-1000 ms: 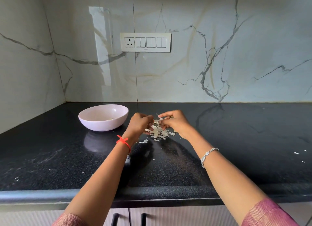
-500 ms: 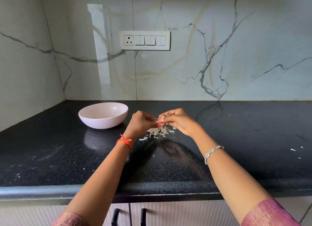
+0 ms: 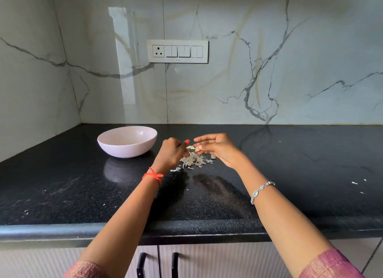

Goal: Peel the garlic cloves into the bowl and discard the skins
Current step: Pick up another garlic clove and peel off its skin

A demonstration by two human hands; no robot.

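A pale pink bowl (image 3: pixel 126 141) stands on the black counter (image 3: pixel 83 190) at the left, with a few small pieces inside. Right of it lies a heap of whitish garlic skins (image 3: pixel 194 161). Both hands hover just above that heap. My right hand (image 3: pixel 217 148) pinches a small garlic clove (image 3: pixel 193 148) between thumb and fingertips. My left hand (image 3: pixel 173 153) is curled, its thumb and fingers at the clove's left end where a flake of skin sticks out.
Loose skin flakes lie at the counter's right (image 3: pixel 354 182) and just below my left hand (image 3: pixel 175 169). A marble wall with a switch panel (image 3: pixel 177 51) rises behind. The counter's rounded front edge (image 3: pixel 62 229) runs above cabinet doors with black handles (image 3: pixel 141 264).
Both hands have risen a little off the skin heap and parted slightly. The right hand's fingers have spread, and the clove now shows between the two hands.
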